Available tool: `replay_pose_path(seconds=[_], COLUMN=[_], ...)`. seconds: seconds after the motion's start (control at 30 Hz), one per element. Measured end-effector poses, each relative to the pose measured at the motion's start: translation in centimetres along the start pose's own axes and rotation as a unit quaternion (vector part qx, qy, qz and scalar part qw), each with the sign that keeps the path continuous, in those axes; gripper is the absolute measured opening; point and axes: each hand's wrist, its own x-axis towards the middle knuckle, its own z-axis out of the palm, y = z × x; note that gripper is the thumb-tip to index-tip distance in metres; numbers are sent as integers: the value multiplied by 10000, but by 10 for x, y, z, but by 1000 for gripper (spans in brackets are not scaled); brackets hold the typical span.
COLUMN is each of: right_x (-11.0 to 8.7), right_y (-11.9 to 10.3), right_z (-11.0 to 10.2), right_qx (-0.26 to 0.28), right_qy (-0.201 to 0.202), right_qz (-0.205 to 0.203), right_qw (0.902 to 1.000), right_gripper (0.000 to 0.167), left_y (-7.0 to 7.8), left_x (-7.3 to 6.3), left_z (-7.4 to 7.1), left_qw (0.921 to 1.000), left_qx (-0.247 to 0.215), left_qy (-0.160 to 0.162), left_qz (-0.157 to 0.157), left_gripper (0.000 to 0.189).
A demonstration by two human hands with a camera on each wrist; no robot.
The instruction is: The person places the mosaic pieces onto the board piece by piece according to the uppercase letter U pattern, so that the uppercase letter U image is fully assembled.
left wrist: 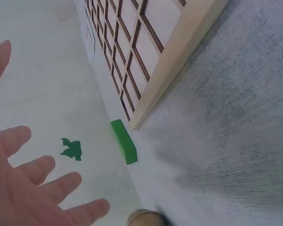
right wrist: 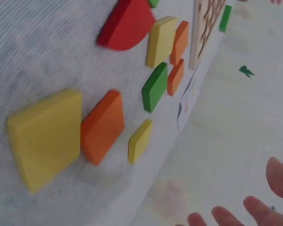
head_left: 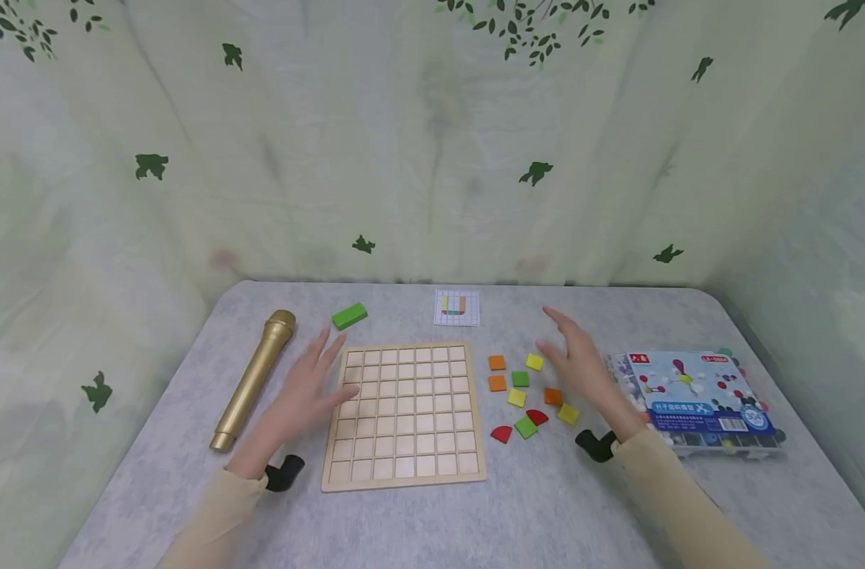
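Note:
My left hand (head_left: 307,395) hovers over the left edge of a wooden grid board (head_left: 406,479), fingers spread and holding nothing. Over the table's right half, my right hand (head_left: 577,359) is held up with fingers extended, beside scattered flat tiles. Among those tiles are orange squares (head_left: 498,383), yellow squares (head_left: 517,397), green squares (head_left: 526,427) and red quarter-round pieces (head_left: 502,434). In the right wrist view, a yellow tile (right wrist: 47,136) and an orange tile (right wrist: 103,127) lie closest to the camera. Past the board's far edge lies a small printed pattern card (head_left: 457,308) with a coloured U shape.
A gold microphone (head_left: 254,379) lies on the left of the table, and a green block (head_left: 350,316) sits behind the board's far left corner. On the right, under my forearm's side, stands a clear plastic case (head_left: 702,399) with a blue printed label. Curtains surround the table.

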Motion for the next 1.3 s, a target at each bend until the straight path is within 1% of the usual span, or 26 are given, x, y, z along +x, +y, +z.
replay_pose_path(seconds=[0.07,0.13,0.23,0.27,0.3,0.37,0.43,0.5,0.53,0.57,0.63,0.7,0.8,0.9,0.97,1.1,1.3], right_x=[3,6,11,14,16,20,21,18,17,17,14,15,16,18,19,20,20], right_y=[2,6,20,29,34,40,40,29,26,26,19,19,20,20,19,19,20], right_z=[2,6,15,18,21,24,23,19,18,19,16,18,20,23,25,29,30], right_qx=[439,909,1471,1613,1747,2027,2247,2439,2487,2503,2454,2411,2383,2424,2380,2181,1929], right_qy=[98,198,340,341,372,301,177,96,44,41,4,40,-20,-73,-73,33,-42], right_qz=[67,293,609,671,787,976,1183,1439,1524,1547,1679,1775,1914,2004,2067,2152,2146], right_qw=[9990,9952,9867,9840,9808,9739,9671,9590,9565,9557,9548,9541,9521,9492,9490,9519,9575], right_gripper=[57,53,46,45,42,39,38,37,37,37,37,36,35,36,37,38,35], left_y=[-5,-9,-15,-17,-18,-23,-28,-33,-36,-38,-41,-41,-42,-42,-42,-42,-41], left_x=[-3,-7,-12,-13,-14,-16,-17,-18,-18,-18,-18,-18,-18,-18,-18,-18,-18], left_z=[-3,-5,-6,-6,-6,-4,-2,1,3,4,6,7,9,10,10,10,10], left_qw=[9991,9968,9936,9928,9923,9904,9892,9883,9879,9883,9886,9894,9906,9908,9910,9912,9917], left_qx=[-419,-770,-1073,-1127,-1147,-1228,-1247,-1262,-1282,-1252,-1228,-1174,-1000,-818,-695,-547,-400], left_qy=[-114,-199,-281,-312,-368,-507,-635,-745,-781,-796,-828,-843,-938,-1074,-1146,-1208,-1224], left_qz=[15,-60,-202,-253,-304,-393,-442,-420,-393,-349,-270,-157,-12,3,-14,-30,-16], left_gripper=[83,83,82,82,82,81,82,83,83,83,85,85,84,83,83,82,82])
